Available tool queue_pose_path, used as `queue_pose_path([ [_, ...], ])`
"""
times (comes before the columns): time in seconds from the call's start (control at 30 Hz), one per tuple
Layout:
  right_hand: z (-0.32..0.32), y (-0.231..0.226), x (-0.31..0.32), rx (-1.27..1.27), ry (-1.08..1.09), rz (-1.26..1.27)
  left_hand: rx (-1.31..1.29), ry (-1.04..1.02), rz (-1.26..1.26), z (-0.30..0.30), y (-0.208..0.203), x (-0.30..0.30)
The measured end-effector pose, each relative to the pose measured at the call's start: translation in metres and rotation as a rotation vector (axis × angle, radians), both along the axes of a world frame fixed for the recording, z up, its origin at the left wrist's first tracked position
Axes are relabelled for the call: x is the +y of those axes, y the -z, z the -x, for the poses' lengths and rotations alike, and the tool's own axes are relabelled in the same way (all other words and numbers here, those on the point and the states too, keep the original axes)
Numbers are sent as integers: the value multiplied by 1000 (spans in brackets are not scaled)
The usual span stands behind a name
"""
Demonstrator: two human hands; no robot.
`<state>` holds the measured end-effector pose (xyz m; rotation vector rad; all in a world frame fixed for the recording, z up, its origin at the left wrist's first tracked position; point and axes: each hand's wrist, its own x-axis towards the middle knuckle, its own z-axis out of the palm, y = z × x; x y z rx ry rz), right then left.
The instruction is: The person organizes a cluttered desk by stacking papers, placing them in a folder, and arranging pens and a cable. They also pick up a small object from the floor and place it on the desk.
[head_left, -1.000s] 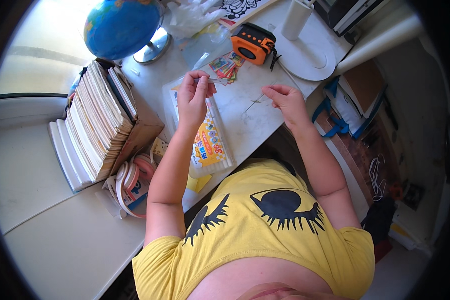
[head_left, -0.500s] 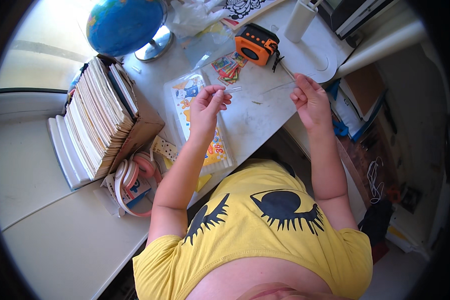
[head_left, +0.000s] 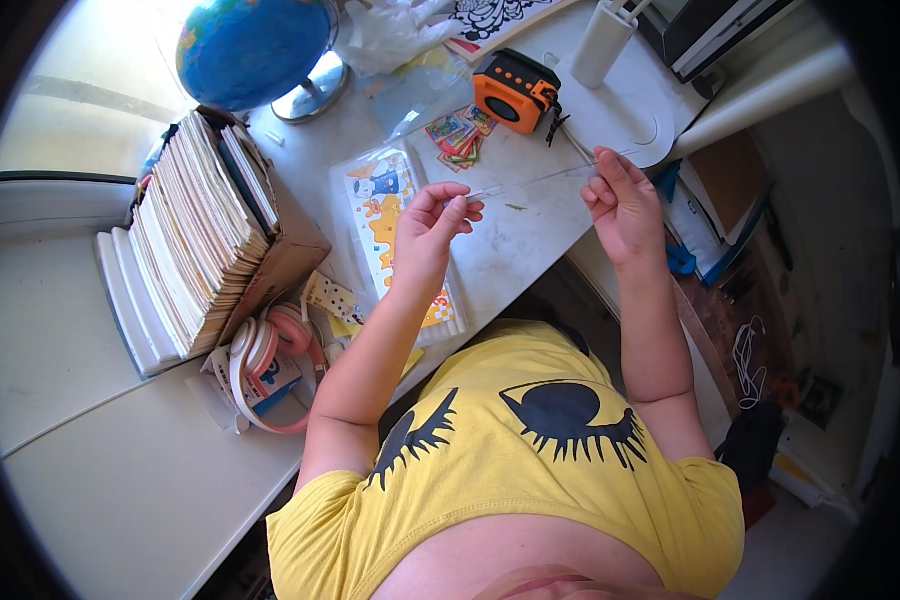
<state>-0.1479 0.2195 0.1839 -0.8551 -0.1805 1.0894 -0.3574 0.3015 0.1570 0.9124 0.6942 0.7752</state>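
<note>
My left hand [head_left: 432, 230] is above the desk, its thumb and fingertips pinched on one end of a thin clear strand [head_left: 538, 182]. The strand runs across to my right hand [head_left: 625, 205], which pinches its other end between thumb and forefinger. It looks see-through, and its exact kind cannot be made out. Beneath my left hand lies a flat clear plastic case [head_left: 378, 190] with a cartoon print in yellow and white. Several small colourful cards [head_left: 458, 138] lie just beyond the hands, next to a small orange and black speaker [head_left: 515, 92].
A globe [head_left: 255, 50] stands at the back left. Books in a cardboard box [head_left: 295, 250] and pink-and-white headphones [head_left: 255, 350] are to the left. A white cylinder [head_left: 602, 45] stands on a white base at the back right. The desk's front edge runs diagonally below my hands.
My left hand has moved slightly right and nearer to me, and the clear strand now shows stretched between both hands. The right hand has barely moved.
</note>
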Motion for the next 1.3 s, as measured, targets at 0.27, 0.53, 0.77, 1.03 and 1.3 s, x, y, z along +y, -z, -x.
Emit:
queue_pose_path([
  [0.27,4,0,0,-21,-10,18,3,20,-6,-2,0,-3],
  [0.53,8,-1,1,-46,6,51,13,37,-13,-5,1,-6],
  [0.77,13,-3,1,-90,-15,29,-1,43,10,-10,-3,-9],
  [1.03,16,-3,0,-174,-56,49,-43,61,67,-14,-3,-13],
  [1.3,23,-3,1,-361,-57,80,-161,90,248,-21,-2,-17],
])
